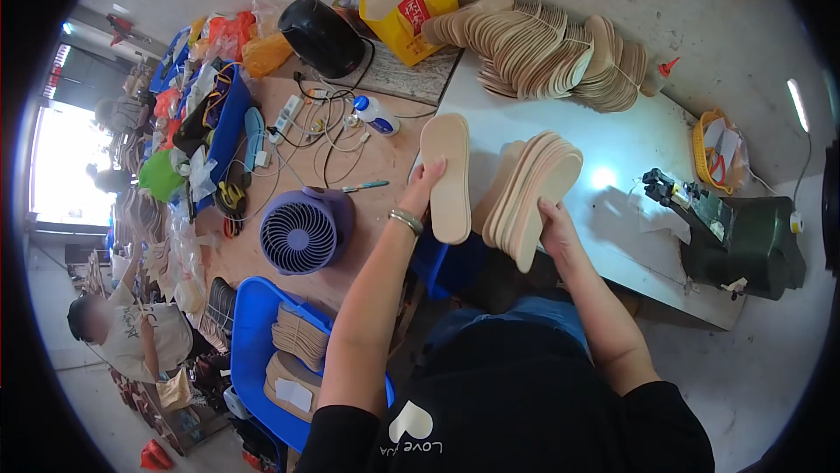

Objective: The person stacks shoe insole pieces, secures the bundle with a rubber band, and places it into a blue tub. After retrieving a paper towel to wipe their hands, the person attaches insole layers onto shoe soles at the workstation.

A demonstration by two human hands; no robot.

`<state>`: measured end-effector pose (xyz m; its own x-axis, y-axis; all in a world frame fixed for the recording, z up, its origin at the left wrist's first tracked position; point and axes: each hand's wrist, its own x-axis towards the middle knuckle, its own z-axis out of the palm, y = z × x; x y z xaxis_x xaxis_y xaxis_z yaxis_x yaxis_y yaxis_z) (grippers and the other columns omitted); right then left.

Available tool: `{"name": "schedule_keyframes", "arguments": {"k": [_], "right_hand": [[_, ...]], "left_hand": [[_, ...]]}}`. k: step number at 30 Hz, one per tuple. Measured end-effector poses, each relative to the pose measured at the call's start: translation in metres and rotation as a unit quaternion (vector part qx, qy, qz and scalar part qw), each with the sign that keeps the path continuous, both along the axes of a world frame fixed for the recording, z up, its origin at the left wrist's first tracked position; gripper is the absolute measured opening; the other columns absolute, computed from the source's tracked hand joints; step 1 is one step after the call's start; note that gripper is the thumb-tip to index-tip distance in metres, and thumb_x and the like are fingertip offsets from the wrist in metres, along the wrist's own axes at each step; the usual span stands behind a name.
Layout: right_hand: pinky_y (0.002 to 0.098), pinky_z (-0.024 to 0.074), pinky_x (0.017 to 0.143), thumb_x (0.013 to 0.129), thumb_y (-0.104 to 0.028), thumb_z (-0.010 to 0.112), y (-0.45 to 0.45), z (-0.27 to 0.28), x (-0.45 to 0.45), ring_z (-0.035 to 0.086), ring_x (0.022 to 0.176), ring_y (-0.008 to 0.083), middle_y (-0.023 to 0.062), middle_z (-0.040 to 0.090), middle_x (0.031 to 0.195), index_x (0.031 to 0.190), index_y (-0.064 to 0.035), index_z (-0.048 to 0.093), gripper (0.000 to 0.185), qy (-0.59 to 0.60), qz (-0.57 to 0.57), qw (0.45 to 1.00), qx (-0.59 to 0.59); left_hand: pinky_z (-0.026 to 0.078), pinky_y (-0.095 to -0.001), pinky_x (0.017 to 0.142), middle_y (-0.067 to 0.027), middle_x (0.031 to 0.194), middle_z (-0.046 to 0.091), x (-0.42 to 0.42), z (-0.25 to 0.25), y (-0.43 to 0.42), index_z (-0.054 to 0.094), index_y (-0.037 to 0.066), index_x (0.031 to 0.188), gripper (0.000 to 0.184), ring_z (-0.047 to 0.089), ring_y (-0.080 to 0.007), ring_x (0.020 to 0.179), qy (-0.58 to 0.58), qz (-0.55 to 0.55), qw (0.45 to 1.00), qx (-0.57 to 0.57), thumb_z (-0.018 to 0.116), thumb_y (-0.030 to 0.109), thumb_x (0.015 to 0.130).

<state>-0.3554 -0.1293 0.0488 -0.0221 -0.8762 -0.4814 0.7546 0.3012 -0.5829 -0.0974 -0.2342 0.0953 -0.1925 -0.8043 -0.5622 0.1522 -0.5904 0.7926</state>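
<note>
My left hand (422, 186), with a metal bracelet at the wrist, holds a tan insole (451, 180) upright by its left edge. To its right, my right hand (556, 226) grips a fanned stack of insoles (529, 193) at the lower right side. The two are close together near the front edge of the white table (612, 158). Long rows of bundled insoles (534, 49) lie at the back of that table. A blue bin (249, 333) at the lower left holds more insole bundles (299, 337) and a white paper.
A purple fan (302, 232), a white bottle (378, 116), a power strip (284, 116) and tangled cables lie left. A black appliance (321, 35) and yellow bag (411, 14) stand behind. At right are a sewing machine (744, 241) and yellow basket (713, 149). Another person (149, 333) is at far left.
</note>
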Motion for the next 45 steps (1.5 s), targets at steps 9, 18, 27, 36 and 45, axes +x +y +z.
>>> {"name": "schedule_keyframes", "arguments": {"k": [9,18,27,36,45], "right_hand": [[0.0360,0.0503,0.090,0.072,-0.025,0.083,-0.043,-0.001,0.026,0.062,0.104,0.0249,0.0173,0.062,0.117,0.128,0.0051,0.047,0.073,0.273,0.044,0.959,0.068],[0.0377,0.0485,0.096,0.063,-0.022,0.088,-0.090,0.018,0.024,0.059,0.111,0.0268,0.0202,0.056,0.123,0.135,0.0069,0.035,0.093,0.330,0.165,0.929,0.031],[0.0372,0.0466,0.098,0.065,-0.020,0.087,-0.086,-0.006,0.013,0.054,0.116,0.0274,0.0191,0.051,0.127,0.138,0.0047,0.031,0.095,0.214,0.146,0.965,-0.028],[0.0403,0.0469,0.096,0.066,-0.021,0.083,-0.054,0.114,-0.042,0.057,0.114,0.0334,0.0174,0.057,0.126,0.136,-0.0021,0.040,0.085,0.664,0.255,0.700,-0.067],[0.0484,0.0410,0.091,0.063,-0.026,0.082,-0.044,0.059,-0.051,0.053,0.112,0.0339,0.0142,0.050,0.129,0.142,-0.0132,0.037,0.092,0.869,0.238,0.375,-0.217]], "left_hand": [[0.051,-0.0348,0.088,-0.0201,0.124,0.057,0.020,-0.026,-0.047,0.026,-0.003,0.148,0.096,0.062,-0.0232,0.108,-0.282,-0.122,0.951,-0.043,0.065,0.058,0.084],[0.045,-0.0358,0.098,-0.0207,0.132,0.053,0.039,-0.042,-0.037,0.029,-0.002,0.147,0.084,0.057,-0.0272,0.116,-0.363,-0.033,0.919,-0.150,0.063,0.048,0.088],[0.029,-0.0422,0.112,-0.0298,0.143,0.035,-0.086,0.003,0.069,0.025,-0.009,0.144,0.073,0.036,-0.0359,0.134,-0.227,0.027,0.930,-0.288,0.059,0.034,0.094],[0.030,-0.0397,0.111,-0.0101,0.149,0.037,-0.143,-0.033,0.056,0.024,0.013,0.151,0.082,0.038,-0.0243,0.136,0.318,0.020,0.948,-0.022,0.025,0.071,0.094],[0.035,-0.0356,0.107,-0.0168,0.141,0.043,-0.124,-0.090,0.101,0.027,-0.002,0.147,0.065,0.043,-0.0237,0.130,-0.121,0.157,0.969,-0.148,0.037,0.046,0.103]]}}
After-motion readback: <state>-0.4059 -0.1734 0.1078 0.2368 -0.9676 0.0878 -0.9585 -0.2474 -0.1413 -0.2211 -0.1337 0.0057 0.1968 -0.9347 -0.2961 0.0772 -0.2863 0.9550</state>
